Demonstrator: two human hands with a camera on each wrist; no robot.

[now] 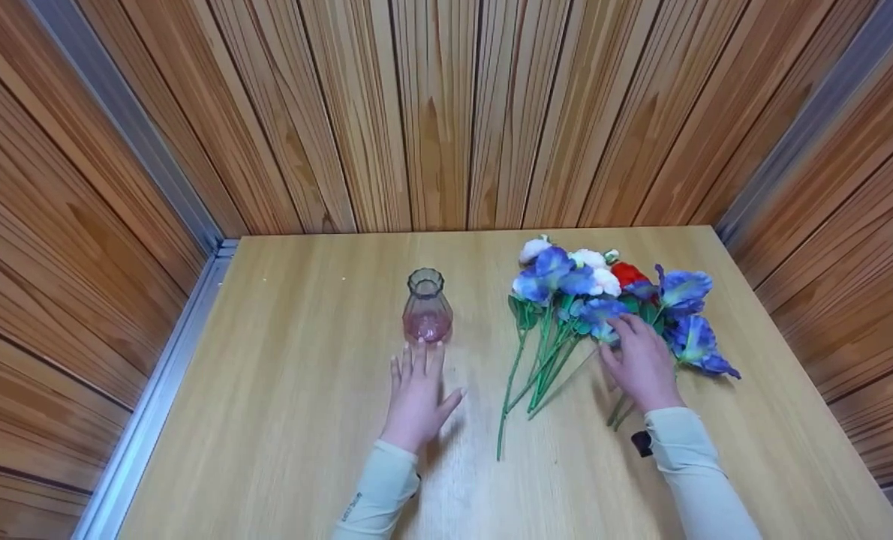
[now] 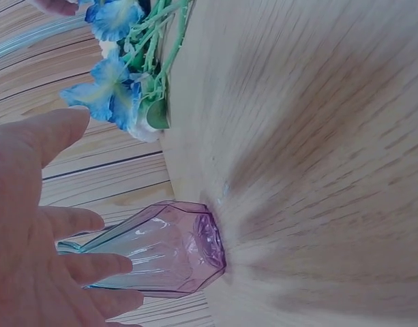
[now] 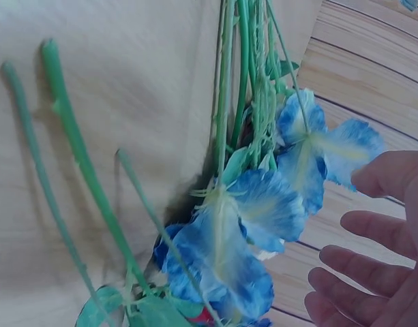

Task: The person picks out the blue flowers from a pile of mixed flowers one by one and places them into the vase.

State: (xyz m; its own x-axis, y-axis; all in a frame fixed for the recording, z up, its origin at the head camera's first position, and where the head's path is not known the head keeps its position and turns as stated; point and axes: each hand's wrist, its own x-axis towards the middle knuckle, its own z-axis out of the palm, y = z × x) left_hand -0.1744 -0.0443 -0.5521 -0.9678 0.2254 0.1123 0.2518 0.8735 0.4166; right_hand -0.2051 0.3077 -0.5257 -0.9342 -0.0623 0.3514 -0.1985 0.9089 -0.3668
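Observation:
A glass vase (image 1: 427, 309), smoky at the neck and pink at the base, stands upright left of the flowers. My left hand (image 1: 416, 397) is just in front of it, fingers spread; whether the fingertips touch the glass I cannot tell. Artificial flowers (image 1: 551, 274) in blue, white and red, with green stems (image 1: 544, 375), lie on the right side of the table. Over a blue flower (image 1: 602, 315) in the middle of them is my right hand (image 1: 641, 364). In the right wrist view its fingers (image 3: 372, 231) are loosely bent beside the blue petals (image 3: 226, 252), holding nothing.
The wooden table (image 1: 281, 390) meets a plank wall (image 1: 431, 112) at the back, with plank walls on both sides. A metal rail (image 1: 154, 412) runs along the left edge. More blue flowers (image 1: 698, 345) lie right of my right hand.

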